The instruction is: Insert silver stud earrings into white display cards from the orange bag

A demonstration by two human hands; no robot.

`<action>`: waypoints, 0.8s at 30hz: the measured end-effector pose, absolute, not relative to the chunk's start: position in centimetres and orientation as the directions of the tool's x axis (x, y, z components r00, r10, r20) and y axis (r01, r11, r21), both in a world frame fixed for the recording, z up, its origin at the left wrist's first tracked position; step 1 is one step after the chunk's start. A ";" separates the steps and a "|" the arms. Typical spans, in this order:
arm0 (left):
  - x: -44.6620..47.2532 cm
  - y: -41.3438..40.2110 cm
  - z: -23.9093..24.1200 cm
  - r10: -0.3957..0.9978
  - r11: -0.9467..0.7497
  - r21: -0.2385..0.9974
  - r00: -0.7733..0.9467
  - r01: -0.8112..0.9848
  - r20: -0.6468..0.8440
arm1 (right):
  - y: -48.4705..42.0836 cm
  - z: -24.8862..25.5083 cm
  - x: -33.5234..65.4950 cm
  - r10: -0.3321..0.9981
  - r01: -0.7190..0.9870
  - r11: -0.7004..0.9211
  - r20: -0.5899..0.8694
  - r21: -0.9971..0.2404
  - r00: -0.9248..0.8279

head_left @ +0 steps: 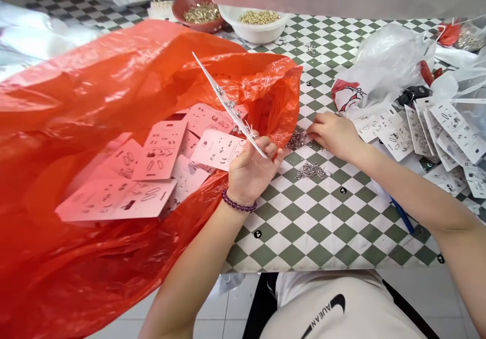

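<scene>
Purple beads circle the wrist of the person's left hand (248, 174), its fingers curled closed around the lower end of a narrow white strip (230, 105) hung with small silver fittings. The strip slants up over the mouth of an orange plastic bag (38, 202). The right hand (334, 135) sits low, fingers bunched at the edge of a small heap of silver pieces (296, 140) on the green-and-white checkered tabletop (304, 227); whether it has hold of any, I can't tell. A second heap (309, 171) lies just nearer the person. Printed white cards (159, 149) lie inside the bag, and more cards (455, 131) fan toward the right edge of the tabletop, beside a white plastic bag (383, 60). Toward the far edge, a white bowl (254, 35) and a terracotta dish (178, 5) hold gold-coloured pieces.
</scene>
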State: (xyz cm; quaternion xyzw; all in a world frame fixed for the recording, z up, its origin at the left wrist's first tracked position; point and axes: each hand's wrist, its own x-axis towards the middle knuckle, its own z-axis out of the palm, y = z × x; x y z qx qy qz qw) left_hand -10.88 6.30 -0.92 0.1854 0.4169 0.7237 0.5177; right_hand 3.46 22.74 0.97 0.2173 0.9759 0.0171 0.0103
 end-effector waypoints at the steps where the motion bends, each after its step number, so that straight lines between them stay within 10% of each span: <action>1: -10.9 6.2 -1.0 0.907 -0.111 0.805 -0.390 -0.583 -0.158 | 22.8 1.1 3.4 0.420 0.418 0.907 -0.017 0.054 -0.908; 9: -10.5 6.2 -1.2 0.929 -0.075 0.762 -0.323 -0.643 -0.182 | 23.2 1.7 2.4 0.312 0.302 0.943 -0.058 0.138 -0.948; 15: -11.3 5.8 -0.1 0.862 -0.173 0.801 -0.482 -0.573 -0.159 | 22.6 2.0 1.1 0.402 0.391 0.895 0.007 -0.215 -0.916; 21: -12.8 5.5 0.9 0.826 -0.327 0.744 -0.559 -0.583 -0.075 | 19.4 -0.3 0.2 -0.020 -0.025 0.968 0.022 -0.251 -1.000; 24: -12.9 5.6 0.7 0.824 -0.337 0.711 -0.558 -0.618 -0.095 | 19.2 -1.2 0.8 -0.019 -0.025 0.970 0.027 -0.243 -0.999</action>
